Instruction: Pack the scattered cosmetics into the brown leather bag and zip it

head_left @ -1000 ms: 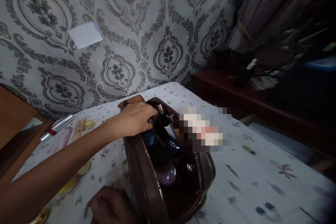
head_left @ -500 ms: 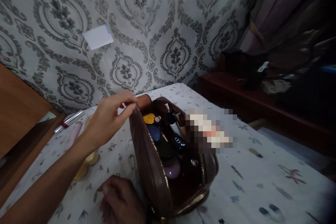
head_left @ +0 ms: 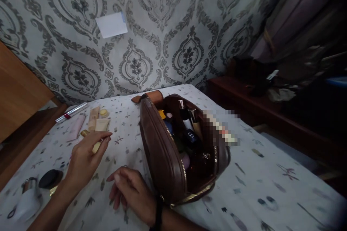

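Note:
A brown leather cosmetic bag (head_left: 159, 151) stands unzipped on the patterned cloth (head_left: 260, 187). Inside it are several cosmetics, among them a white bottle (head_left: 187, 117) with a shiny cap, a dark compact (head_left: 191, 136) and a purple round item (head_left: 185, 160). My left hand (head_left: 85, 157) is left of the bag, over the small items, thumb and fingers apart; a yellow item (head_left: 96, 147) shows behind its fingers, apparently not gripped. Below the bag's left side, my right hand (head_left: 131, 191) hovers with loosely bent, parted fingers and holds nothing.
Tubes (head_left: 93, 117), a small yellow jar (head_left: 103, 112), a pink tube (head_left: 77, 127) and a silver stick (head_left: 72, 112) lie at the left. Nearer me are a black-lidded jar (head_left: 51, 178) and a white bottle (head_left: 27, 202). A wooden cabinet (head_left: 21, 94) borders the left side.
My left hand has left the bag's upper rim and moved down and left toward the small items. My right hand has come further into view. The view has shifted slightly.

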A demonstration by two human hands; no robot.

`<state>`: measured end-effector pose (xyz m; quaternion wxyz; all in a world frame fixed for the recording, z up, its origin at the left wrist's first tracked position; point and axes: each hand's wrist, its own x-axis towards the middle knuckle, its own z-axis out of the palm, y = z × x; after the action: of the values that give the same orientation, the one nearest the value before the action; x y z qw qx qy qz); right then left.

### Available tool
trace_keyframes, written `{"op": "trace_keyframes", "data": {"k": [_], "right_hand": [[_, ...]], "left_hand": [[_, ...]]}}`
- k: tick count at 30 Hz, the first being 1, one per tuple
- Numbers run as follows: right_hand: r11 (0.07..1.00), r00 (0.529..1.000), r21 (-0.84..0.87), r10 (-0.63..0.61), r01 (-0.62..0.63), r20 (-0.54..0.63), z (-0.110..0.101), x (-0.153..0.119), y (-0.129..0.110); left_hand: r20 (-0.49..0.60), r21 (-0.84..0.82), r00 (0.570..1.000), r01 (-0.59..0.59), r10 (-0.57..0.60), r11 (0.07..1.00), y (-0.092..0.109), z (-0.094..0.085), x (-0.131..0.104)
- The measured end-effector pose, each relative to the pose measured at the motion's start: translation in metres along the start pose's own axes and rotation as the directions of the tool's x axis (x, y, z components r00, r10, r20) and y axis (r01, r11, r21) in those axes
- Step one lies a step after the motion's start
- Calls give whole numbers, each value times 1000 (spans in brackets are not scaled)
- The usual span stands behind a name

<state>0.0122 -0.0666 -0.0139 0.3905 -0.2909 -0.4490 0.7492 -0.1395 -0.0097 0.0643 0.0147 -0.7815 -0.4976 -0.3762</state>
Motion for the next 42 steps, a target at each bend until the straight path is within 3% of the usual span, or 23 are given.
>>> {"op": "trace_keyframes", "data": {"k": [3,6,10,15,18,22,26,29,33,36,42], "right_hand": [[1000,1000,1,1,-1,7,-1,1,1],[1000,1000,-22,1,-1,-7,-2,3,2],[999,1000,-45,11,-11,-17,-2,3,0],[998,1000,-56,11,-12,-23,0,1,-7],[998,1000,-63,2,-4,-26,1,0,-9],[997,1000,-81,0,-2,-31,1,0,-8],[995,1000,-95,-7,5,-27,1,1,-7],[995,1000,-97,-9,6,-26,2,1,-9],[995,1000,-100,-19,17,-22,3,0,-10],[995,999,-95,-31,29,-19,3,-1,-9],[995,999,-95,-36,35,-9,2,-1,-7]], "left_hand": [[-79,28,994,-68,70,997,-14,0,-12],[-143,50,988,-58,64,997,-23,-7,-17],[-252,17,964,92,-84,996,-34,-24,-18],[-410,-190,855,259,-317,947,-63,-48,-18],[-447,-231,821,278,-355,933,-81,-58,-20],[-458,-192,810,314,-368,930,-102,-66,-25],[-296,-3,885,376,-360,927,-118,-61,-31],[-153,91,934,339,-323,937,-123,-51,-35],[43,130,965,251,-258,959,-124,-39,-31],[195,158,954,197,-226,968,-128,-34,-19],[407,264,881,142,-244,954,-144,-25,2]]}}
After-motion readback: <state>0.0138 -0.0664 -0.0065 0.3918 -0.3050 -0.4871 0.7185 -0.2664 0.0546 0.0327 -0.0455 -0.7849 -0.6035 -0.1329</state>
